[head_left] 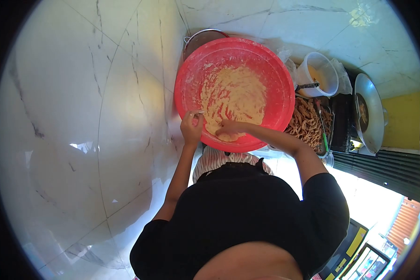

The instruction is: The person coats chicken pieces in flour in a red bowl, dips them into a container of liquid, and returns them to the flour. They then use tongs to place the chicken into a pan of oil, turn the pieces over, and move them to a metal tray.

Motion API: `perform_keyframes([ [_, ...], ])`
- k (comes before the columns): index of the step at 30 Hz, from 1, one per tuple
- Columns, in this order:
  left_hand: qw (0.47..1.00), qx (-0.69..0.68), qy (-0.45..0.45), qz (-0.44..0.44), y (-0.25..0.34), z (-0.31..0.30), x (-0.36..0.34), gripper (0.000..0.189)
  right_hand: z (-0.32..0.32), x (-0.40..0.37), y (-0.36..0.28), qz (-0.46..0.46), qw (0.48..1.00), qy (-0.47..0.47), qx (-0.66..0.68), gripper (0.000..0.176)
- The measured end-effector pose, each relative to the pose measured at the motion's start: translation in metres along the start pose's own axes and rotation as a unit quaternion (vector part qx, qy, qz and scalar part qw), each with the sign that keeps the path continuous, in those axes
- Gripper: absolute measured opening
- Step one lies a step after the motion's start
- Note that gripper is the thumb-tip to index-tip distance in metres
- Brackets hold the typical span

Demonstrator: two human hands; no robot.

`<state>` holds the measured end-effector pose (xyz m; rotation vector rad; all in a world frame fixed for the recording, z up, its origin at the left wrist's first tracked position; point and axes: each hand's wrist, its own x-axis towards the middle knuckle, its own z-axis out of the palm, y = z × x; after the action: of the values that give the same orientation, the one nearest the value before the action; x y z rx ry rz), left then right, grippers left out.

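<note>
A wide red plastic basin (281,88) sits in front of me, with pale yellowish flour (235,91) spread over its bottom. My left hand (191,127) is at the basin's near left rim, its fingers closed in a pinch. Something small and pale shows at those fingertips, too small to name. Lower in the basin, my right hand (228,128) reaches into the near part of the flour with its fingers pointing down. The flour and the angle hide its fingertips, so I cannot see whether they grip anything.
Right of the basin is a tray of brown fried pieces (305,122) with green-handled tongs (325,140). Behind it stands a white plastic tub (329,77); a large metal wok (371,112) is farther right. A metal pot (205,35) is behind the basin. Marbled tile wall (79,116) rises at left.
</note>
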<state>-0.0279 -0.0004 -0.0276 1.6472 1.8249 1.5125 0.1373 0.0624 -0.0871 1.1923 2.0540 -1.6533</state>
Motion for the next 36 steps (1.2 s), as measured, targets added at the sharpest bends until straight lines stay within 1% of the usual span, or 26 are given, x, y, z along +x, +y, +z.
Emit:
perform_keyframes([
  [2,1.000,-0.002,-0.006,0.005,0.000,0.000,0.001,0.011,-0.029,-0.007,-0.023,-0.031,0.999,-0.015,-0.012,0.038],
  [4,1.000,0.008,-0.005,0.002,-0.001,0.000,0.001,0.011,-0.055,0.005,-0.020,-0.122,0.992,0.000,0.032,0.036],
  [6,1.000,0.018,-0.004,0.000,-0.001,0.001,0.000,0.011,-0.077,0.031,-0.014,-0.089,0.993,0.018,0.070,0.034],
  [8,1.000,0.005,-0.004,-0.001,0.001,-0.001,0.001,0.011,-0.098,0.072,0.011,-0.148,0.985,0.077,-0.038,0.030],
  [9,1.000,0.006,-0.003,-0.003,0.002,-0.001,0.000,0.011,-0.106,0.086,0.017,-0.149,0.985,0.075,-0.038,0.030],
  [11,1.000,-0.001,-0.001,0.001,0.002,-0.001,0.001,0.011,-0.115,0.101,0.020,-0.067,0.990,0.125,-0.025,0.028],
  [12,1.000,0.001,0.001,0.000,0.002,-0.001,0.002,0.011,-0.111,0.102,0.017,-0.069,0.990,0.124,-0.026,0.028],
  [13,1.000,-0.001,-0.001,-0.005,0.002,-0.001,0.001,0.011,-0.100,0.100,0.013,-0.098,0.957,0.266,-0.060,0.029],
  [14,1.000,-0.003,-0.003,-0.011,0.001,-0.001,0.000,0.011,-0.088,0.097,0.009,-0.126,0.902,0.402,-0.091,0.031],
  [15,1.000,-0.002,-0.003,-0.011,0.000,-0.001,0.000,0.011,-0.076,0.101,0.008,-0.126,0.903,0.401,-0.092,0.031],
  [17,1.000,-0.003,-0.006,-0.008,-0.002,0.000,0.000,0.011,-0.049,0.114,0.014,-0.173,0.861,0.418,-0.230,0.040],
  [19,1.000,0.001,-0.009,-0.010,0.001,-0.001,0.001,0.011,-0.017,0.106,0.016,-0.256,0.857,0.395,-0.209,0.048],
  [20,1.000,0.006,-0.011,-0.012,0.003,-0.002,0.001,0.011,-0.006,0.095,0.019,-0.255,0.858,0.394,-0.208,0.048],
  [22,1.000,0.000,-0.010,-0.013,0.004,-0.003,0.001,0.011,0.002,0.065,0.019,-0.321,0.834,0.286,-0.347,0.051],
  [23,1.000,-0.007,-0.006,-0.011,0.004,-0.003,0.001,0.011,-0.002,0.061,0.030,-0.319,0.834,0.286,-0.347,0.051],
  [25,1.000,-0.007,-0.006,-0.006,-0.001,-0.001,0.000,0.011,-0.012,0.059,0.072,-0.315,0.880,0.080,-0.347,0.056],
  [26,1.000,-0.006,-0.004,-0.001,-0.003,0.000,-0.001,0.011,-0.017,0.046,0.086,-0.312,0.881,0.080,-0.347,0.056],
  [27,1.000,-0.008,-0.006,-0.002,-0.003,0.000,-0.001,0.011,-0.022,0.033,0.098,-0.268,0.881,0.093,-0.378,0.057],
  [28,1.000,-0.003,-0.002,-0.003,-0.002,0.001,-0.001,0.011,-0.024,0.019,0.096,-0.223,0.879,0.107,-0.407,0.059],
  [29,1.000,0.002,0.001,-0.003,-0.002,0.001,-0.002,0.011,-0.024,0.007,0.092,-0.221,0.881,0.107,-0.405,0.059],
  [30,1.000,0.000,-0.002,-0.004,-0.001,0.001,-0.003,0.011,-0.028,-0.017,0.075,-0.118,0.913,0.064,-0.385,0.061],
  [31,1.000,-0.004,0.008,-0.005,0.000,0.002,-0.003,0.010,-0.030,-0.036,0.061,-0.014,0.932,0.020,-0.360,0.063],
  [32,1.000,-0.007,0.019,-0.007,0.000,0.002,-0.003,0.010,-0.025,-0.042,0.056,-0.012,0.933,0.021,-0.359,0.063],
  [34,0.999,-0.007,0.027,-0.017,0.000,0.004,-0.005,0.009,-0.013,-0.047,0.042,0.080,0.934,0.018,-0.348,0.068],
  [35,0.999,-0.006,0.037,-0.029,-0.001,0.005,-0.006,0.008,-0.007,-0.049,0.033,0.080,0.934,0.018,-0.347,0.068],
  [36,0.999,-0.006,0.036,-0.028,0.001,0.005,-0.007,0.008,0.000,-0.051,0.020,0.130,0.945,0.039,-0.297,0.066],
])
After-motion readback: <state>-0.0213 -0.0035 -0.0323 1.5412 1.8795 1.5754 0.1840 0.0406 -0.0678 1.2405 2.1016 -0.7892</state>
